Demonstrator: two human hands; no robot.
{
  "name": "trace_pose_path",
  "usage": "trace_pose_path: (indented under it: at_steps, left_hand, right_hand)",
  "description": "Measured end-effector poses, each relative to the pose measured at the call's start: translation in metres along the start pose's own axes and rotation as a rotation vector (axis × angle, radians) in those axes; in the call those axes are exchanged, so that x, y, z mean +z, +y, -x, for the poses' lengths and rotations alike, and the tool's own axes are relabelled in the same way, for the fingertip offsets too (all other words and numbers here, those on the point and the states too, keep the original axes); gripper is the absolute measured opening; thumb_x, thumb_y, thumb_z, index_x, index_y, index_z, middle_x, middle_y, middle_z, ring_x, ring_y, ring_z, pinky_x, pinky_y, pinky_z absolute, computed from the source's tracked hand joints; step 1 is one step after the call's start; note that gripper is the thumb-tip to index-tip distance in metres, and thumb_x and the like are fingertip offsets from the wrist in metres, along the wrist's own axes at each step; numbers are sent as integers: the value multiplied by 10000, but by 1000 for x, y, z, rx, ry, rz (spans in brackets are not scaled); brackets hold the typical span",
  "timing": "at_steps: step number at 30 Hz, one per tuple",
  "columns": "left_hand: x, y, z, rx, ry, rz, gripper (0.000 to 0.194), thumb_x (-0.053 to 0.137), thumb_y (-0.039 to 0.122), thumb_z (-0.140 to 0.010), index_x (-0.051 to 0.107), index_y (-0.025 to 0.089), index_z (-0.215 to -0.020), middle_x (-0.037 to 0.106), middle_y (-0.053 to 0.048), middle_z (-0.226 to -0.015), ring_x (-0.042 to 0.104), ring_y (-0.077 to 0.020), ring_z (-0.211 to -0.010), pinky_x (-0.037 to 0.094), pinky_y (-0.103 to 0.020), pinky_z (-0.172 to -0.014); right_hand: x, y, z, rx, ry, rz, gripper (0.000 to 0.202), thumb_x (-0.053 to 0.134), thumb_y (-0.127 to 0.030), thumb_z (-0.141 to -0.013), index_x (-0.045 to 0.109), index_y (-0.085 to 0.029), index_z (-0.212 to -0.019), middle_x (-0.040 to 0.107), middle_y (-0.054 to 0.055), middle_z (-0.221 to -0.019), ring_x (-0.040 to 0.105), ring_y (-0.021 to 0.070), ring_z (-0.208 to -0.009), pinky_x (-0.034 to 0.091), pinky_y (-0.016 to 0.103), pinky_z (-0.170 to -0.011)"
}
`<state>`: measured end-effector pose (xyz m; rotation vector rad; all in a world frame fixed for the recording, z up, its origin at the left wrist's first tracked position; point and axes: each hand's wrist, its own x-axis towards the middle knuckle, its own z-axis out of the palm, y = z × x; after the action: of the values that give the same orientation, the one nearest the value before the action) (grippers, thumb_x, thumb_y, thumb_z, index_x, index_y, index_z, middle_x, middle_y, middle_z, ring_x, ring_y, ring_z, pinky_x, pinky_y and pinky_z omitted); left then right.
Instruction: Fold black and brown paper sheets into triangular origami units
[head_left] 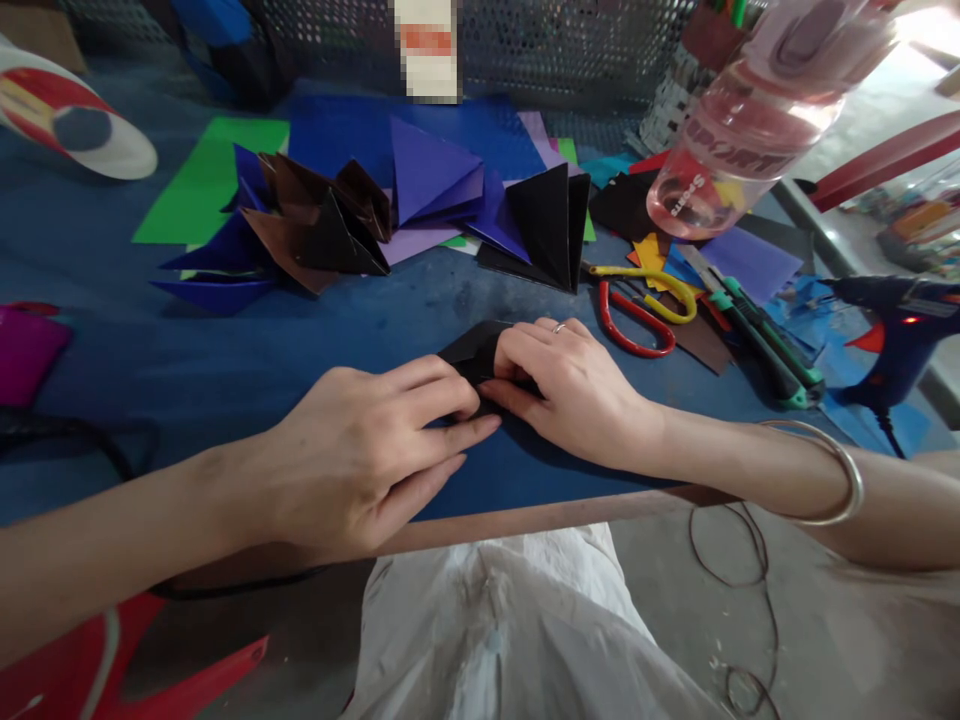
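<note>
Near the front edge of the blue table point(292, 345), a black folded paper point(471, 350) lies between my two hands. My right hand point(574, 385) is closed on its right side, thumb and fingers pinched together. My left hand point(382, 440) presses its fingertips on the paper's lower left part, fingers bent and close together. Both hands cover much of the paper. Behind them stand folded paper pieces: brown point(289, 210), purple point(431, 170) and black point(551, 225).
To the right lie scissors point(637, 347), a green cutter point(772, 345), paper scraps and a glue gun point(904, 330) with a lit red light. A pink bottle point(757, 130) stands behind them. Green sheets point(214, 185) lie at the back left.
</note>
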<state>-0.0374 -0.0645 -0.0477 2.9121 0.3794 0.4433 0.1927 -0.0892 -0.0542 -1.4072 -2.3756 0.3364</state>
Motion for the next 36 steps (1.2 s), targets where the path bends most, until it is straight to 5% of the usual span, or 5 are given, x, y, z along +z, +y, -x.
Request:
trace_pose_path:
  at_steps: [11,18,29,36]
  left_hand:
    - [2,5,-1,92,15,-101,349,498,226,-991,635,88,-1280,715,-99,-1080,629,-250,-1058,549,-324,-670]
    - [2,3,3,111,51,-65,316,536,228,-988,641,81,-1248,699,-104,-1085,615,-247,-1067,572,-315,-702]
    - [1,3,5,97,49,-22,329,560,192,-963,627,79,-1264,671,-117,-1110,623,-252,-1068,603,-326,-752]
    - [2,4,3,101,63,-31,332,572,192,-959,621,70,-1263,664,-120,-1113,620,-248,-1066,610,-329,-767]
  right_hand:
    - [0,3,1,-10,-5,-10,164,608,-295,-981,578,-179,-869,647,16,-841,505,177,-794,268,312,-730]
    - [-2,4,-1,7,-20,-20,181,641,-321,-973,585,-181,-873,646,9,-840,514,175,-797,267,314,-736]
    - [-2,12,-1,52,26,-49,446,784,-563,-819,585,-185,-946,629,6,-891,526,191,-834,282,321,-767]
    - [-4,12,-1,50,-15,-40,404,733,-577,-863,611,-192,-867,631,7,-918,521,191,-854,282,323,-766]
